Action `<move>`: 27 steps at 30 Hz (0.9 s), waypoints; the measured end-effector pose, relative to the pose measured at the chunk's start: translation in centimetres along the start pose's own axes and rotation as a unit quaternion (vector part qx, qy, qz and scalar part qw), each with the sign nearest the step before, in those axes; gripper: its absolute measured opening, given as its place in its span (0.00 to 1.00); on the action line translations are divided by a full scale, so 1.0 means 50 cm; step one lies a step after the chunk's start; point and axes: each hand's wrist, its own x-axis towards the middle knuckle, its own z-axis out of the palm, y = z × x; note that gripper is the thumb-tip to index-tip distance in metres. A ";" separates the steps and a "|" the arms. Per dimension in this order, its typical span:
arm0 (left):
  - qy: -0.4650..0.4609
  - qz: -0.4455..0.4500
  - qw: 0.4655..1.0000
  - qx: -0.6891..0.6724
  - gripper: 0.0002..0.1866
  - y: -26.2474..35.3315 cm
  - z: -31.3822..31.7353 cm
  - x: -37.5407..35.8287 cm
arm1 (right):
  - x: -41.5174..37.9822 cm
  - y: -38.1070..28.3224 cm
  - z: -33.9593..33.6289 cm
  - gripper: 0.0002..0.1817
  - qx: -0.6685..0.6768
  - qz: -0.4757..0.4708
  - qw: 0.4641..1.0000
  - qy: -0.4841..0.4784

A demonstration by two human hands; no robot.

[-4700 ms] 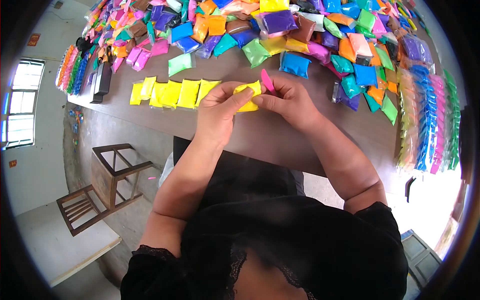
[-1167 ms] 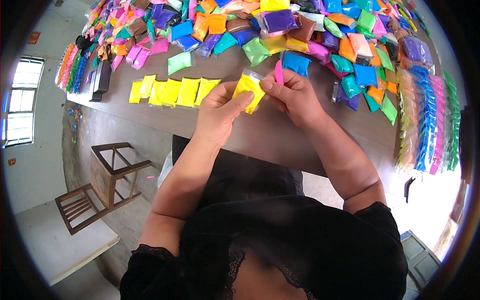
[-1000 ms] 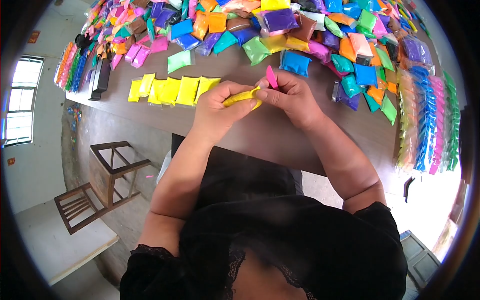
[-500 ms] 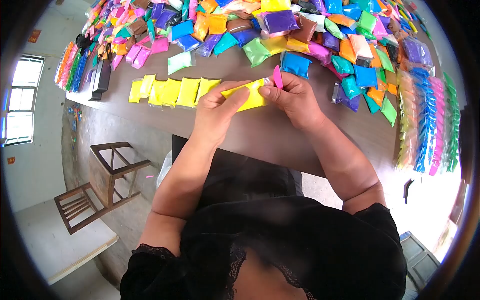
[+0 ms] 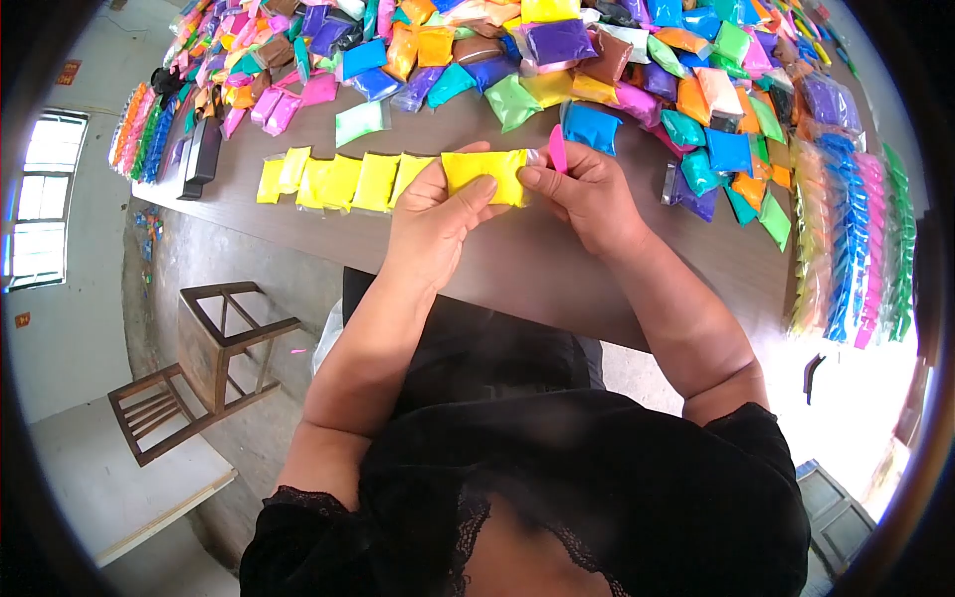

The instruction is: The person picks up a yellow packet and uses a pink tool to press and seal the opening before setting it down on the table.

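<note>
The yellow packet [image 5: 482, 165] partly hides the left hand's [image 5: 430, 214] fingers.

Colour log: plain yellow beside a multicoloured heap

Held packet [image 5: 484, 171]: showing solid bright yellow, one end running clear. Slim tool [image 5: 558, 151]: showing plain hot pink. Row of packets [image 5: 328, 182]: repeating bright yellow, with clear margins. Tabletop [image 5: 567, 274]: showing grey-brown. Heap of packets [image 5: 557, 45]: mixing purple, orange, blue, teal, green, pink, brown, yellow and white in no visible order. Near its front edge, one packet [image 5: 360, 123] is showing pale green, another packet [image 5: 591, 127] bright blue. Right-hand strips [image 5: 848, 244]: forming bands of pale yellow-peach, blue, pink and green. Left-hand strips [image 5: 144, 139]: running orange, pink, green and blue. Top [image 5: 597, 468]: showing plain black, black lace patterning its edges. Chair [image 5: 204, 366]: showing dark brown.
</note>
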 end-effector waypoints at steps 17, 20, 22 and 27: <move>0.000 0.331 0.728 0.600 0.28 -0.042 0.009 -0.043 | 0.025 -0.002 0.000 0.17 0.100 -0.102 0.983 0.118; 0.011 0.331 0.657 0.677 0.25 -0.055 0.011 -0.044 | 0.030 -0.003 -0.003 0.17 0.106 -0.091 0.984 0.110; -0.032 0.324 0.678 0.658 0.26 -0.062 -0.018 -0.035 | 0.035 -0.001 -0.006 0.18 0.106 -0.096 0.984 0.108; -0.072 0.358 0.611 0.702 0.28 -0.050 -0.018 -0.037 | 0.039 0.007 -0.002 0.20 0.124 -0.132 0.977 0.110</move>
